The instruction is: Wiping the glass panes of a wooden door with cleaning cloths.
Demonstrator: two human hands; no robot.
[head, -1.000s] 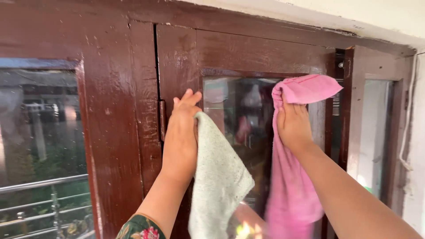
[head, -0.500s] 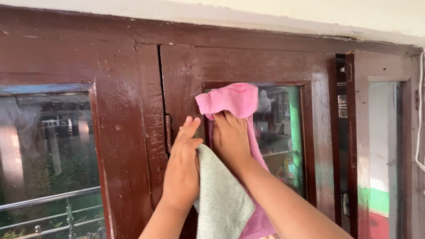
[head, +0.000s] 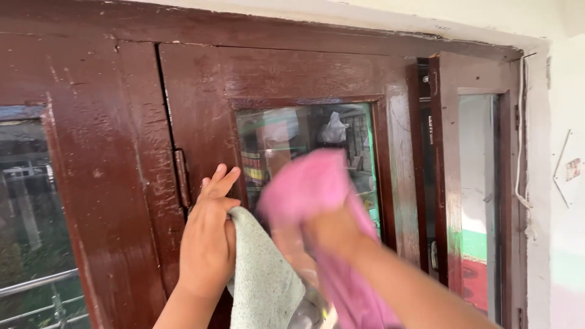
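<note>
My left hand point(head: 207, 244) presses flat against the dark brown wooden window frame point(head: 201, 97) next to a hinge point(head: 181, 176), with a pale grey-green cloth point(head: 262, 280) held under the palm and hanging down. My right hand point(head: 332, 231), blurred by motion, holds a pink cloth point(head: 308, 186) against the glass pane point(head: 292, 137) of the middle window sash. The pink cloth trails down along my forearm.
A second glass pane point(head: 27, 207) at the left reflects railings and greenery. At the right a narrow sash point(head: 448, 176) stands ajar beside a white wall point(head: 563, 183) with a thin cable point(head: 520, 146) running down it.
My right hand swept the pink cloth from the pane's top right to its top left, then down toward the middle. The left hand stayed on the frame; the view shifted right.
</note>
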